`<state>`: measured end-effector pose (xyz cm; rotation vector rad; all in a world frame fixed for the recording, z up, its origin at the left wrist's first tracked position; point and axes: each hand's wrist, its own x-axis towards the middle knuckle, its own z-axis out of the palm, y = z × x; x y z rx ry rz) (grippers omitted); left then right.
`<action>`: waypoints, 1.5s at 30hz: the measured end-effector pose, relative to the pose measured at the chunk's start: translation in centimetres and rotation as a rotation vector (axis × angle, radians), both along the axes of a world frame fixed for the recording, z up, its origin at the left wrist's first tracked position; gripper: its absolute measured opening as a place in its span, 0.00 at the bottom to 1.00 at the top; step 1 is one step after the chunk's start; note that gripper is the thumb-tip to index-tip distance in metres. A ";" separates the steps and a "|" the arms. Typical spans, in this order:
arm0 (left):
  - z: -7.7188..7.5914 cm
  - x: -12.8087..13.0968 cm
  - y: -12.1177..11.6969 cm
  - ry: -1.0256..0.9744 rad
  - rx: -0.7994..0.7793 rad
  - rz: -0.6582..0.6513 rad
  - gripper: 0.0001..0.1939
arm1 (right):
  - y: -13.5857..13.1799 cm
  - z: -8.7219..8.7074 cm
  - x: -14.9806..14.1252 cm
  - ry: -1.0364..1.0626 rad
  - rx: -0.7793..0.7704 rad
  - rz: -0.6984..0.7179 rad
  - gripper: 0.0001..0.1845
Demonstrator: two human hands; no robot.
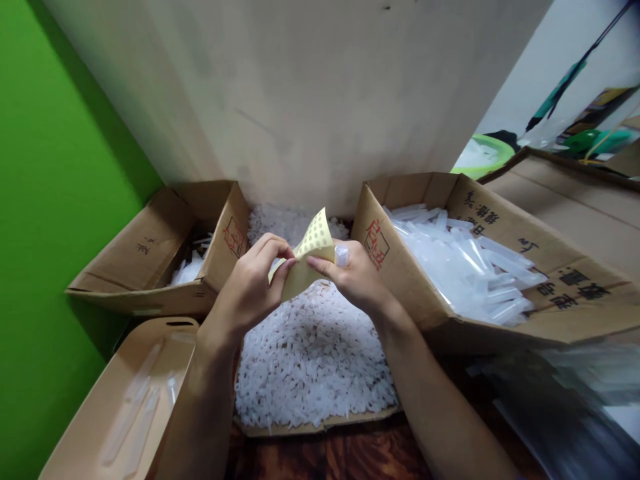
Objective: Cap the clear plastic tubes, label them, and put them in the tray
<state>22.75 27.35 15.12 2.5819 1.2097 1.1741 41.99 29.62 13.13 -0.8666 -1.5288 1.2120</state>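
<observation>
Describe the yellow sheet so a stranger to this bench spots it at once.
Find the left box and right box, both open cardboard, with a heap of small whitish pieces between them. Above that heap, the left hand and right hand hold the sheet. It is thin, bent and pale yellow, with rows of small dark marks, unlike the whitish pieces below.

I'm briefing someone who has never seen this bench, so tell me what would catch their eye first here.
Probably the yellow sheet with its rows of small marks, pinched mid-view between the left hand and the right hand. Next, the heap of small whitish pieces below the hands, and the translucent tubes piled in the cardboard box on the right. The bright green surface stands out at far left.
</observation>
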 end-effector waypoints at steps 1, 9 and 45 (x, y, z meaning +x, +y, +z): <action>0.0 -0.1 0.0 -0.012 -0.014 -0.004 0.04 | 0.0 0.0 0.0 0.012 -0.017 0.004 0.19; 0.3 -0.1 -0.1 -0.115 -0.063 -0.038 0.04 | 0.3 -0.4 0.0 0.019 0.011 0.004 0.16; -0.1 2.5 -0.9 -0.358 -0.267 -0.078 0.04 | 0.2 -1.5 -0.6 -0.415 0.442 -0.097 0.16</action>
